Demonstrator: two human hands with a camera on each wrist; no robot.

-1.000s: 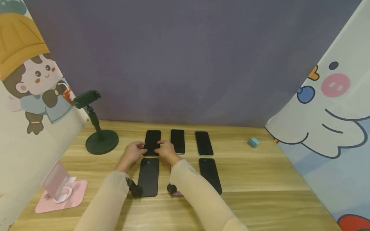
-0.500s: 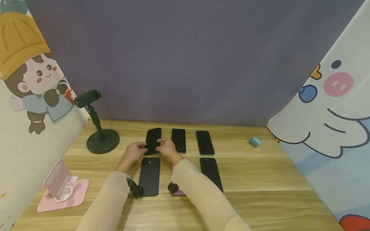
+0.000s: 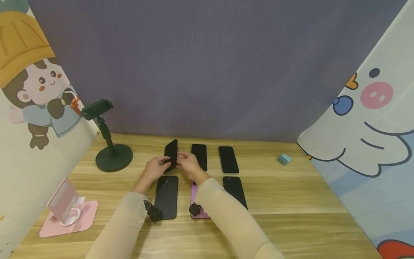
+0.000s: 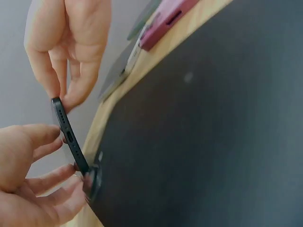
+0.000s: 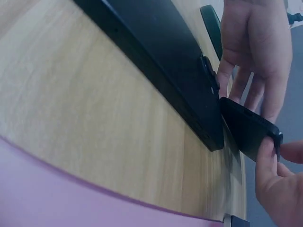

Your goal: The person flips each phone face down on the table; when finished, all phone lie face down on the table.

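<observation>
while left grip and right grip pinch tilted phone, pale mark on nearer phone blurred

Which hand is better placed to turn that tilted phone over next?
Probably the right hand: it pinches the raised edge of the phone, while the left hand holds the lower side.
</observation>
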